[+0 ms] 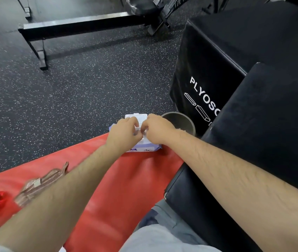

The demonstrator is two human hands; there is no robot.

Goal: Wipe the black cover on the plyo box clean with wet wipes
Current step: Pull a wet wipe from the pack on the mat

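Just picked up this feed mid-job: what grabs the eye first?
The left hand and right hand meet at centre, fingers curled on the wipes pack at the far end of the red mat. To the right stands the black plyo box with white lettering, a round grey bin at its foot.

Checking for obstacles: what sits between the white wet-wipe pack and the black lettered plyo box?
A round dark open-topped bin, standing on the speckled floor; head view.
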